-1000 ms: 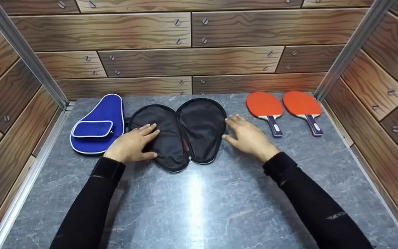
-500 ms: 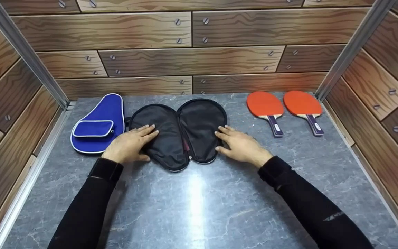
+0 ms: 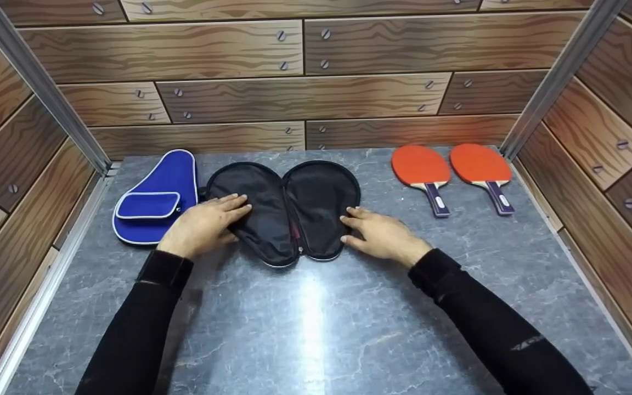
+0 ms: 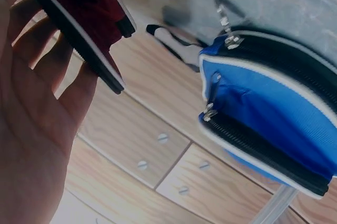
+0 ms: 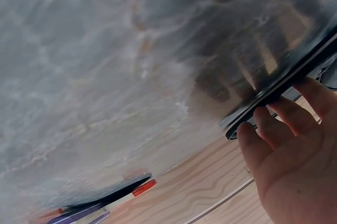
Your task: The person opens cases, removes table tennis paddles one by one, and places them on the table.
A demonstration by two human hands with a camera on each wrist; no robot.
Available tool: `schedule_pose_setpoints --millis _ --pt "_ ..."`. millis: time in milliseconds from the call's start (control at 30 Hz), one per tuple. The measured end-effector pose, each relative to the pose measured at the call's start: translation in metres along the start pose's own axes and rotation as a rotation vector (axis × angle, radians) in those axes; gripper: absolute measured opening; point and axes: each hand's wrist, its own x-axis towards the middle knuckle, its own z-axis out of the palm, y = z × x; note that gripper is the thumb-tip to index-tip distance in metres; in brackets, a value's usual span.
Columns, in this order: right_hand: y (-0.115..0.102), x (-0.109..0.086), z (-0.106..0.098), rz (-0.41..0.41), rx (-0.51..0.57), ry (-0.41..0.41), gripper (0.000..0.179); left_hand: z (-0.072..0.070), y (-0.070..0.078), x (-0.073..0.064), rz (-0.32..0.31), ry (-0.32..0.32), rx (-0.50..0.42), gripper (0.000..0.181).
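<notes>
Wood-plank-patterned walls [image 3: 305,52] with printed screw heads enclose the scene, with metal posts [image 3: 33,82] at the corners. Within them stands a grey, marble-patterned desk [image 3: 382,329], a bright strip of light reflected on its surface. Two arms in black sleeves [image 3: 140,318] reach in over the near edge.

The black-lined bat case [image 3: 321,192] lies unfolded in the middle of the desk, its two halves spread side by side with the dark lining up; the left wrist view shows maroon cloth on its outside. Near it to the left lies a closed blue bat case [image 3: 184,175] with white piping. Two table tennis bats [image 3: 420,164] lie side by side, well apart to the right, orange-red faces up and handles toward the person.

The left hand [image 3: 201,222] is spread loosely, its fingers extended, their tips touching the lining of the left half; whether the thumb meets the rim is unclear. The right hand [image 3: 382,233] is likewise relaxed, fingers slightly bent and a little apart, tips touching the right half at its outer rim. Neither hand is wrapped around anything.

On the blue case sits a front pocket [image 3: 148,204]. Smallest are its metal zip pulls [image 4: 213,90], seen up close in the left wrist view.
</notes>
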Motion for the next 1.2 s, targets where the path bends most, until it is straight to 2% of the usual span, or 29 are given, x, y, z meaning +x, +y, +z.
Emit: schedule_pose_setpoints --millis 367,567,833,1000,1200 --pt "-0.004 -0.002 0.003 0.004 0.012 0.008 0.066 -0.015 0.008 0.011 -0.024 0.109 0.063 0.071" --pt "-0.009 -0.002 0.004 0.01 -0.001 0.006 0.066 -0.021 0.013 0.018 -0.043 0.176 0.071 0.069" --pt "-0.016 -0.001 0.005 0.01 -0.016 0.002 0.067 -0.028 0.023 0.029 -0.066 0.233 0.062 0.064" --pt "-0.02 0.0 0.006 0.005 -0.021 0.001 0.068 -0.031 0.031 0.034 -0.059 0.276 0.059 0.063" --pt "-0.027 0.0 0.005 -0.007 -0.02 -0.003 0.068 -0.032 0.038 0.04 -0.022 0.319 0.076 0.06"
